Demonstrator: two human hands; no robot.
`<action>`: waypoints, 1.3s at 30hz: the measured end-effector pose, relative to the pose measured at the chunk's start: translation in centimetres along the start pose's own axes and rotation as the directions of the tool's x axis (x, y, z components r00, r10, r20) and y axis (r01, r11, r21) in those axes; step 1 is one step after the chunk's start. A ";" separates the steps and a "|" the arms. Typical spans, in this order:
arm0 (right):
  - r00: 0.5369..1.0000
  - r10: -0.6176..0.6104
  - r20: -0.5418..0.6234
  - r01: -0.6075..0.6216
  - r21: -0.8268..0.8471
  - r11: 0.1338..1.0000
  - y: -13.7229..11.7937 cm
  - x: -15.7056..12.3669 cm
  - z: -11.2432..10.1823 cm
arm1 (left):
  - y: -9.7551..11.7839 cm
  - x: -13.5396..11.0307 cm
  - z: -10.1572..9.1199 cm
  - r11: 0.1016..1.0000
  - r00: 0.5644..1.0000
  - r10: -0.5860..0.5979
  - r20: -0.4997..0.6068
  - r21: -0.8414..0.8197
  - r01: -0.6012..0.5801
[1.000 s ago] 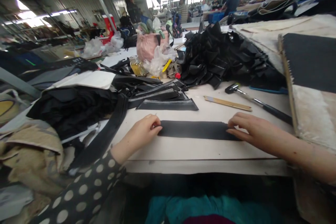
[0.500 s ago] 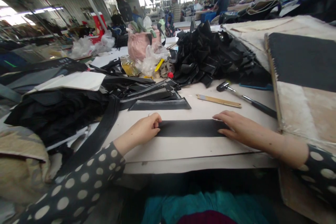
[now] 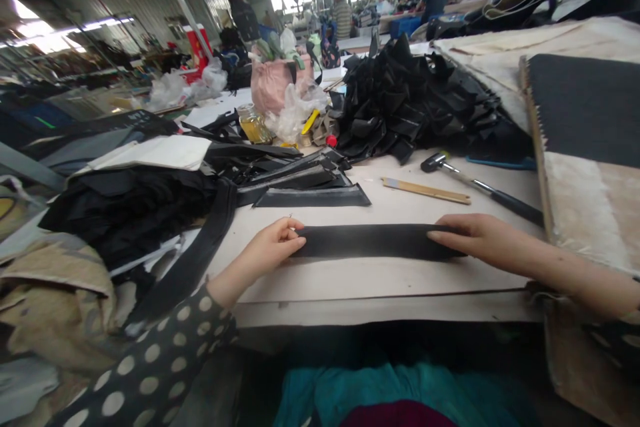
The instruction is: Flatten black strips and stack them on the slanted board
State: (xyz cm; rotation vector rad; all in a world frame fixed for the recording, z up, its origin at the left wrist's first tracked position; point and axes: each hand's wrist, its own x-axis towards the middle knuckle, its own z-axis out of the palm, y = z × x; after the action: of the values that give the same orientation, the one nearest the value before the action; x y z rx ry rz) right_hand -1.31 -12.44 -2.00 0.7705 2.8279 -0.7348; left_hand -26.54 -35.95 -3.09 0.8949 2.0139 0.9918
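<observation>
A flat black strip (image 3: pixel 367 241), which looks like leather or fabric, stretches sideways between my hands over the pale work surface (image 3: pixel 350 280). My left hand (image 3: pixel 280 240) pinches its left end between thumb and fingers. At the right end my right hand (image 3: pixel 467 237) grips the strip with thumb in front and fingers behind. The strip's lower edge appears slightly raised off the surface. Just beyond it lies another black strip (image 3: pixel 313 196) with a grey band along its top, in front of a stack of similar strips (image 3: pixel 295 173).
A hammer (image 3: pixel 480 185) and a flat wooden stick (image 3: pixel 427 191) lie behind my right hand. Farther back rise a heap of black pieces (image 3: pixel 405 100), a pink bag (image 3: pixel 273 83) and a glass jar (image 3: pixel 254 123). A dark-topped board (image 3: pixel 590 107) borders the right side.
My right hand has moved right along the strip and now grips its end. The strip has tilted and appears slightly lifted. The view has shifted a little.
</observation>
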 end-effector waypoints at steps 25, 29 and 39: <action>0.992 0.105 -0.074 -0.124 -0.338 0.933 -0.4 0.4 1.1 | -1.2 1.6 0.5 0.916 0.995 0.081 -0.051 0.398 -0.054; 0.988 0.151 -0.016 -0.150 -0.260 0.954 0.0 0.3 0.5 | -1.0 1.7 0.5 0.922 0.996 0.086 -0.033 0.382 -0.066; 0.988 0.153 0.020 -0.146 -0.197 0.970 0.3 0.4 0.1 | -1.2 2.0 0.3 0.928 0.998 0.055 -0.027 0.371 -0.041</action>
State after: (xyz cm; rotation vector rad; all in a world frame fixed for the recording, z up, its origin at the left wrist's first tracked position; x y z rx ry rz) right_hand -1.52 -12.04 -2.31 0.9143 2.7208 -0.4371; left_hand -27.59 -34.80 -4.76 1.1347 2.2634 0.6632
